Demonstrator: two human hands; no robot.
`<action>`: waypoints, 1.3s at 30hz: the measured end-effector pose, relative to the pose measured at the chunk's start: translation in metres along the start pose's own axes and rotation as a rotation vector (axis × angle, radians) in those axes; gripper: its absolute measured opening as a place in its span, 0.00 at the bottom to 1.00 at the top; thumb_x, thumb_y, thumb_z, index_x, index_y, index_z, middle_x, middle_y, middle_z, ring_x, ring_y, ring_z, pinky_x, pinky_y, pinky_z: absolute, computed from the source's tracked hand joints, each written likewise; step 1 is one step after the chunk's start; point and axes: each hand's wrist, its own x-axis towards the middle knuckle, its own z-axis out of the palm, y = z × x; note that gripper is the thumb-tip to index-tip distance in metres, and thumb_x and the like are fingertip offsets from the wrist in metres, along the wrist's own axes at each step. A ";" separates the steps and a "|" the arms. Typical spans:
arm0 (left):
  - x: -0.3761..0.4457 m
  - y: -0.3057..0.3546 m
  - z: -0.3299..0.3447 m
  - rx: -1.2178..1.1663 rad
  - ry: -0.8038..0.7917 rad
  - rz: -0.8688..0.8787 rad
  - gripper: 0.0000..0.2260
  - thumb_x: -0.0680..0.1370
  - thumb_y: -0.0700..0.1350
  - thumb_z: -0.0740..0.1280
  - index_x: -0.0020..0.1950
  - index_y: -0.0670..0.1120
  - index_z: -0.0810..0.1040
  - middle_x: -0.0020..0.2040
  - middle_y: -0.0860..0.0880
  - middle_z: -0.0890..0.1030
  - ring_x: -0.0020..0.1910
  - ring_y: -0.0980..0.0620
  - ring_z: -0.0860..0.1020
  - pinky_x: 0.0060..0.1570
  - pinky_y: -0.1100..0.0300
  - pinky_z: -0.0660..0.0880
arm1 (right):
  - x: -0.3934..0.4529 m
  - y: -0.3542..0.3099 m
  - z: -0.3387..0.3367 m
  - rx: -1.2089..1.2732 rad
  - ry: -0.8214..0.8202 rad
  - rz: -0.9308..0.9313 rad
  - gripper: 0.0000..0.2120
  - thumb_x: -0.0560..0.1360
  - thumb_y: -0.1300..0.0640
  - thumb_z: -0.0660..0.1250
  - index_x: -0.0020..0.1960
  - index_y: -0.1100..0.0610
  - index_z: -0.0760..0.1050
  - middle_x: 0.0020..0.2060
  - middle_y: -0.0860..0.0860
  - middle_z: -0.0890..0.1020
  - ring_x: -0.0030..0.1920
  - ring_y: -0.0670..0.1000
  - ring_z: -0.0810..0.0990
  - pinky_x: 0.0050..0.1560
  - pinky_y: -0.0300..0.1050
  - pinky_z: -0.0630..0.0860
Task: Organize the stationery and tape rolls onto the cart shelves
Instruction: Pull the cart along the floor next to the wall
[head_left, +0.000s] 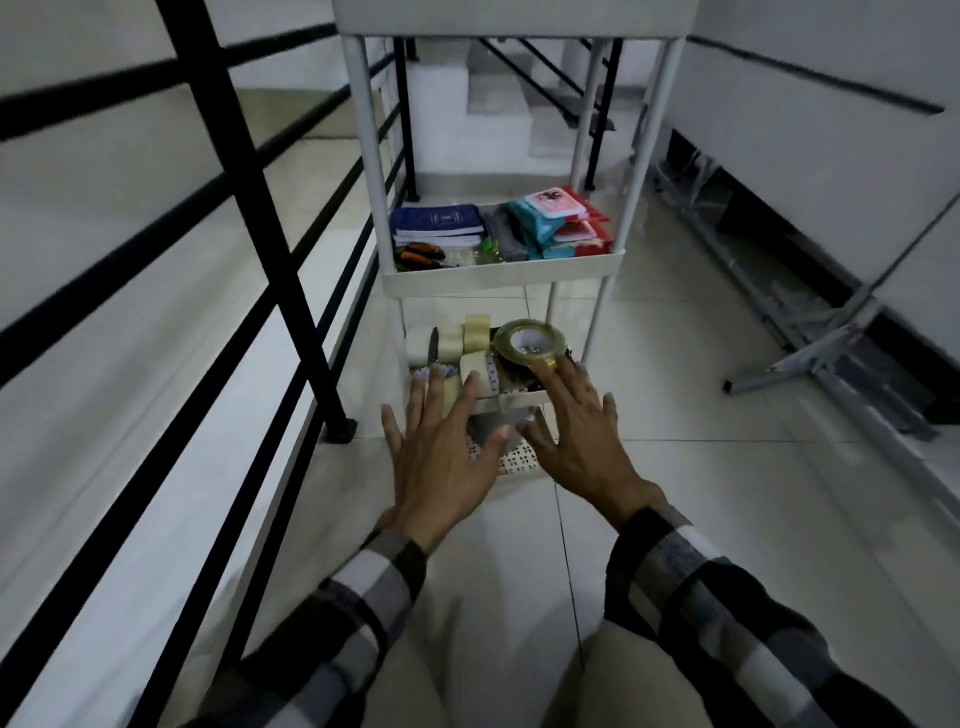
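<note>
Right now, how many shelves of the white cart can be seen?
3: top shelf at the upper edge, middle shelf with notebooks and packets, bottom shelf with tape rolls. The hands may hide a lower one.

The cart (501, 278) loses its top shelf to the upper frame edge; below its lower shelf, both hands (447, 457) cover a patterned item (511, 460), unidentifiable.

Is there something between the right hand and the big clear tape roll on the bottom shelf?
Nothing visible. The right hand is spread open with its fingertips already at the near edge of the clear tape roll, which lies on top of the bottom shelf's contents.
</note>
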 end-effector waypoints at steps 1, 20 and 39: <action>-0.008 0.003 -0.006 0.004 0.005 0.006 0.35 0.82 0.70 0.56 0.86 0.62 0.49 0.87 0.50 0.41 0.86 0.49 0.37 0.81 0.35 0.35 | -0.010 -0.002 -0.007 0.004 0.009 -0.002 0.37 0.82 0.43 0.64 0.84 0.41 0.49 0.85 0.48 0.49 0.85 0.54 0.45 0.79 0.73 0.48; -0.041 0.072 -0.184 -0.441 0.054 -0.162 0.33 0.81 0.61 0.67 0.84 0.58 0.61 0.85 0.53 0.59 0.84 0.52 0.58 0.78 0.55 0.60 | -0.031 -0.084 -0.204 0.053 0.087 0.018 0.27 0.82 0.49 0.68 0.78 0.50 0.65 0.76 0.51 0.70 0.78 0.53 0.65 0.78 0.59 0.63; 0.048 0.181 -0.456 -0.675 -0.043 -0.393 0.36 0.76 0.71 0.60 0.82 0.57 0.64 0.75 0.52 0.74 0.72 0.56 0.73 0.66 0.56 0.72 | 0.032 -0.237 -0.418 0.135 0.041 0.249 0.26 0.81 0.42 0.62 0.76 0.53 0.69 0.72 0.53 0.77 0.69 0.54 0.78 0.68 0.53 0.73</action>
